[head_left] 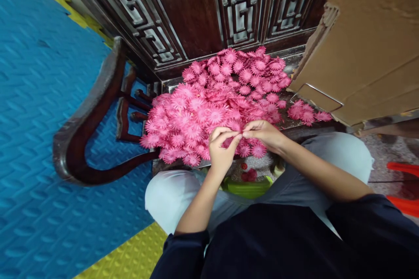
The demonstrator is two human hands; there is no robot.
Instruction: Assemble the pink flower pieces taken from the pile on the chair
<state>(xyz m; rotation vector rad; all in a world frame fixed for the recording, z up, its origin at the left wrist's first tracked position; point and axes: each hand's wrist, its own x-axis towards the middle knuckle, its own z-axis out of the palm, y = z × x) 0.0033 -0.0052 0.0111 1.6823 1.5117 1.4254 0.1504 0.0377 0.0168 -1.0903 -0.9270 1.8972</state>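
My left hand (222,146) and my right hand (263,134) meet over the front of a heap of pink artificial flowers (193,115). Thumb and forefinger of each hand are pinched together, and the fingertips nearly touch. Between them is a pink artificial flower (235,124), mostly covered by the fingers and blurred. The flowers in the heap are flat and many-petalled, piled on a dark wooden seat. More of them show just below my hands, along the seat's front edge.
A carved wooden backrest (186,13) rises behind the heap, with a curved armrest (70,148) at left. A cardboard box (369,52) stands at right, beside a few loose flowers (304,112). A green plastic item (247,187) is between my knees. Blue mat (36,109) covers the left floor.
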